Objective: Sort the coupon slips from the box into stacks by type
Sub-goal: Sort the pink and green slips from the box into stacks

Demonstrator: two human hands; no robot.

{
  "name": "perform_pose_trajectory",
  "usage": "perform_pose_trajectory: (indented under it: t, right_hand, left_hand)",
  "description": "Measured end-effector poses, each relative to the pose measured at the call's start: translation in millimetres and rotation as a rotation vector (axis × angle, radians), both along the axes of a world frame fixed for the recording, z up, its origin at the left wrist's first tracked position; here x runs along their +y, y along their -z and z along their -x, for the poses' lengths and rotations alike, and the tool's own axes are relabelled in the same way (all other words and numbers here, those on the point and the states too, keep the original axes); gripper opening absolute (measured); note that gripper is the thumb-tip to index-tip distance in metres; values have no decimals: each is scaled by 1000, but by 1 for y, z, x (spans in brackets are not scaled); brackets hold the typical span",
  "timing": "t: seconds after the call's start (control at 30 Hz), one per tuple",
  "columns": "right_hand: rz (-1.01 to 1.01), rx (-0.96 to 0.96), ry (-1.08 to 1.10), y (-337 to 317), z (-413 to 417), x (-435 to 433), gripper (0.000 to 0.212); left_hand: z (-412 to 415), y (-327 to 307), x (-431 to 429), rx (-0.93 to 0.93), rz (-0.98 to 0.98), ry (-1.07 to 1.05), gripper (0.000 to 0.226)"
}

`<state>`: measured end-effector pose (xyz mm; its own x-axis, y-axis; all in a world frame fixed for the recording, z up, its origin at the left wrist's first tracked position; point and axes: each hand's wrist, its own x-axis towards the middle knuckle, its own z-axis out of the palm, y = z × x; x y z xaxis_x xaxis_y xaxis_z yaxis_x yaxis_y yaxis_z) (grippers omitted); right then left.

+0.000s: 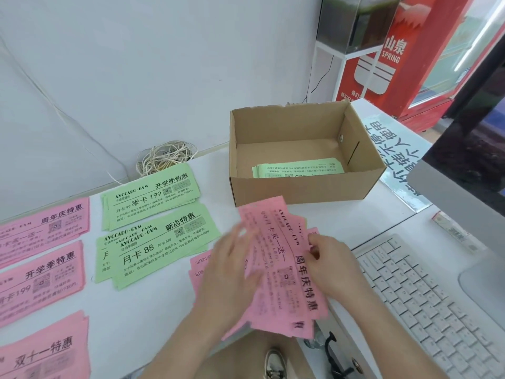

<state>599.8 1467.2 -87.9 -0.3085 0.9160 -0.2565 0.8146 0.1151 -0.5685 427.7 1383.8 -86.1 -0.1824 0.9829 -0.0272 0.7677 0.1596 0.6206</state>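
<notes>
My right hand grips a fanned bundle of pink coupon slips by its right edge, above the table's front edge. My left hand, blurred, lies with straight fingers on the bundle's left side. A cardboard box behind them holds a few green slips. Two green stacks lie left of the box. Three pink stacks lie at the far left. More pink slips lie on the table beneath my left hand.
A white keyboard lies at the right, under a monitor. A tangle of string sits by the wall behind the green stacks. A printed sign lies right of the box. A red cabinet stands behind.
</notes>
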Motion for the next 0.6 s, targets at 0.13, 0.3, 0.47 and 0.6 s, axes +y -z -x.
perform_pose_trajectory:
  t: [0.13, 0.3, 0.47, 0.6]
  right_hand:
    - [-161, -191, -308, -27, 9, 31, 20]
    - [-334, -229, -525, -35, 50, 50, 34]
    - [-318, -230, -410, -12, 45, 30, 48]
    - [-116, -160, -424, 6, 34, -2, 67]
  left_hand:
    - [32, -30, 23, 93, 8, -63, 83]
    - [47, -12, 10, -184, 139, -345, 15]
    - [48, 18, -31, -139, 148, -552, 11]
    - [47, 28, -43, 34, 121, -540, 7]
